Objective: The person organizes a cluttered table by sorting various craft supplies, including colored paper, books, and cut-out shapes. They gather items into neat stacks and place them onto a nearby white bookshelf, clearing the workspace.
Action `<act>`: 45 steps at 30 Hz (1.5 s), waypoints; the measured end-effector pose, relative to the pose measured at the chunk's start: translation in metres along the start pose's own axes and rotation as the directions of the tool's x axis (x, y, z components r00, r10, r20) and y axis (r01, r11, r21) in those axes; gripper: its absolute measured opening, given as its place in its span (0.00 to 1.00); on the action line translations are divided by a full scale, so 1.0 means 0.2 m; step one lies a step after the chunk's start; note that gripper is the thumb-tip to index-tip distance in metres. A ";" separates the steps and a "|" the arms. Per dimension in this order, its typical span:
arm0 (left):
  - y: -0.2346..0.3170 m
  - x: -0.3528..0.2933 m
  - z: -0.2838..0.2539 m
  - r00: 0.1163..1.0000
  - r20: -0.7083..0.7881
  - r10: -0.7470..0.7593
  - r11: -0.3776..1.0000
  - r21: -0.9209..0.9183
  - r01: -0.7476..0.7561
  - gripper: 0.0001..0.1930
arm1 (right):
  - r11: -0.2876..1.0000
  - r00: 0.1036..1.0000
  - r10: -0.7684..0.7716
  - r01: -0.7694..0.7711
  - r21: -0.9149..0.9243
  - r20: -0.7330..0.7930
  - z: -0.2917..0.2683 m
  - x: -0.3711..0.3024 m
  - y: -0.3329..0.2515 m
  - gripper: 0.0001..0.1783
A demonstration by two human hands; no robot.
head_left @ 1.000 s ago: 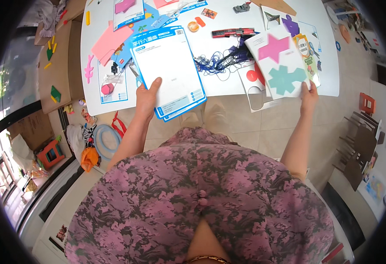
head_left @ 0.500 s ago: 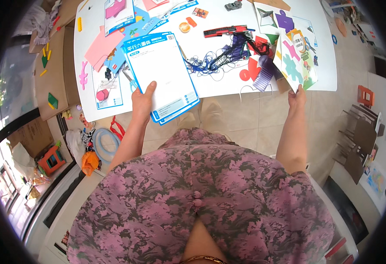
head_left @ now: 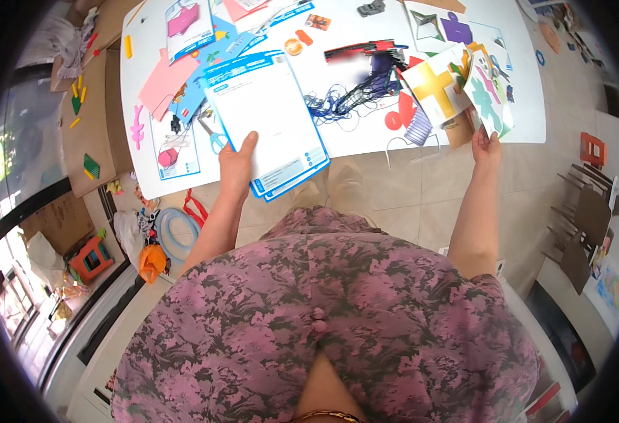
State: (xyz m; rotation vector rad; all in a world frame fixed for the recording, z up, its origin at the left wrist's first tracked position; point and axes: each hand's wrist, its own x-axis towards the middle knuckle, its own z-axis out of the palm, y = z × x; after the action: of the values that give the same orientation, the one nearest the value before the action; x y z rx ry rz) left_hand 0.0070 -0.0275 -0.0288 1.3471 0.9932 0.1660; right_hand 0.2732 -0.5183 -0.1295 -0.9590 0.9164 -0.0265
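My left hand (head_left: 237, 163) grips the lower left edge of a small stack of blue-bordered white sheets (head_left: 271, 120), thumb on top. The sheets are held at the table's near edge and cover part of it. At the table's right side my right hand (head_left: 487, 146) pinches the bottom of a white card (head_left: 485, 106) with pink and green shapes. Left of that card, a sheet with a yellow cross (head_left: 436, 89) lies partly over other papers. Near the sheets in my left hand are blue-handled scissors (head_left: 218, 141), partly hidden.
On the white table (head_left: 352, 144) lie tangled dark cords (head_left: 345, 106), a purple comb-like piece (head_left: 419, 128), pink paper (head_left: 160, 92) and a grey toy vehicle (head_left: 371, 8). A cardboard box (head_left: 98, 141) stands left. On the floor sits a pale blue ring (head_left: 170, 236).
My right hand has moved slightly right with its card, and the sheet with the yellow cross has come into view. The sheets in my left hand have shifted a little right in view.
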 end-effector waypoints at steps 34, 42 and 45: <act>0.07 -0.05 0.08 1.000 -0.001 -0.007 0.998 0.056 0.007 0.20 | 0.958 0.962 -0.272 0.272 -0.094 0.021 0.11 -0.22 -0.21 0.15; 0.09 -0.07 0.14 1.000 0.001 -0.016 0.999 0.027 0.016 0.18 | 0.970 0.976 -0.216 0.218 0.111 -0.029 0.06 -0.22 -0.34 0.19; 0.12 -0.08 0.14 0.999 0.019 0.031 0.989 0.144 -0.034 0.17 | 0.958 0.987 -0.163 0.159 0.238 -0.003 -0.04 -0.19 -0.33 0.21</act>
State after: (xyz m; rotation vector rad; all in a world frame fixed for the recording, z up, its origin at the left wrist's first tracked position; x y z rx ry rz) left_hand 0.0275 -0.0516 -0.0029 1.4946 0.9843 0.1089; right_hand 0.2675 -0.5497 -0.0593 -0.8064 0.7974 -0.2615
